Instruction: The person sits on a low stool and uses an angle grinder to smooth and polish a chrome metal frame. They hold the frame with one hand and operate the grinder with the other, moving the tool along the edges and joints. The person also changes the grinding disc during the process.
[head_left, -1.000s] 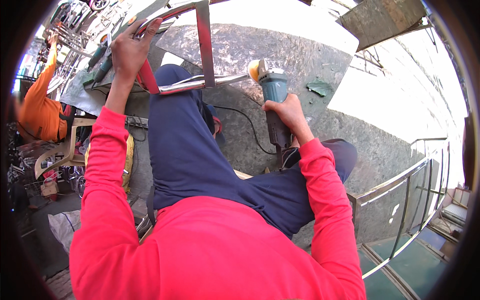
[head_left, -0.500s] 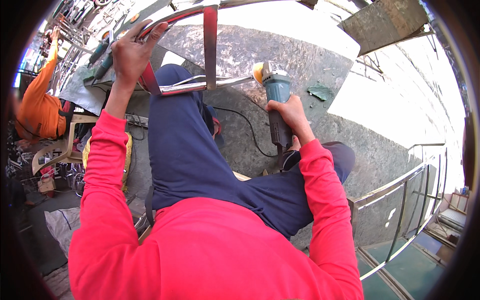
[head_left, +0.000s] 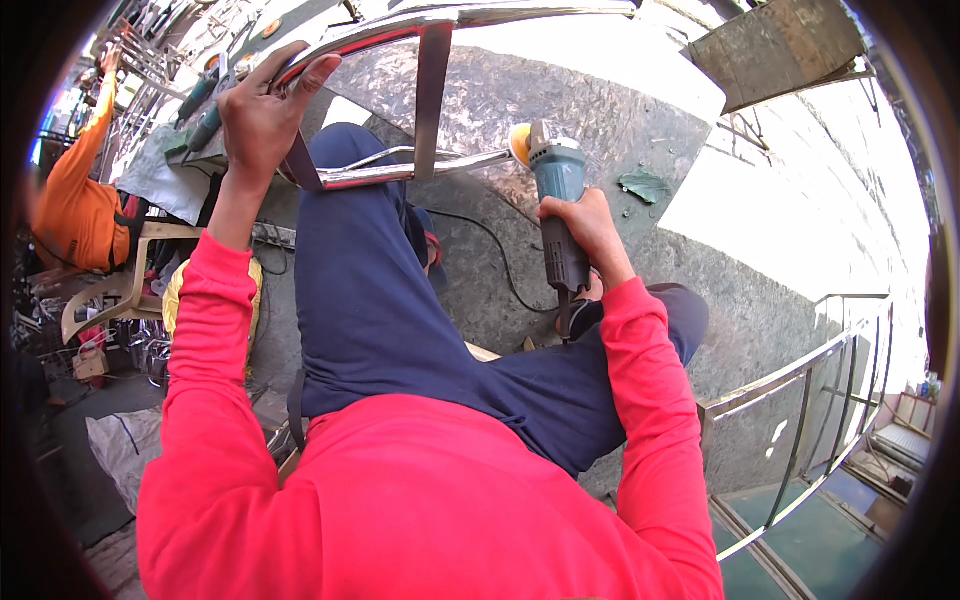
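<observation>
Across my left thigh rests a shiny metal frame (head_left: 428, 100) with long tubes joined by flat crossbars. My left hand (head_left: 266, 120) is closed round its left end, thumb over the bar. My right hand (head_left: 583, 228) grips the dark body of an angle grinder (head_left: 560, 178) with a teal-grey front. The grinder's yellow disc (head_left: 520, 146) is at the right end of the frame's lower tube; whether it touches I cannot tell. A black cord (head_left: 500, 250) curves over the ground beside the grinder.
A green scrap (head_left: 643, 186) lies on the stained ground to the right. A brown board (head_left: 775, 48) stands at the far right, a metal railing (head_left: 785, 375) at the near right. On the left, a person in orange (head_left: 85, 220) is beside a beige chair (head_left: 130, 290) and other power tools (head_left: 204, 132).
The frame has tilted or shifted slightly, and the red reflection on its crossbar has turned dark. The grinder has moved a little to the right.
</observation>
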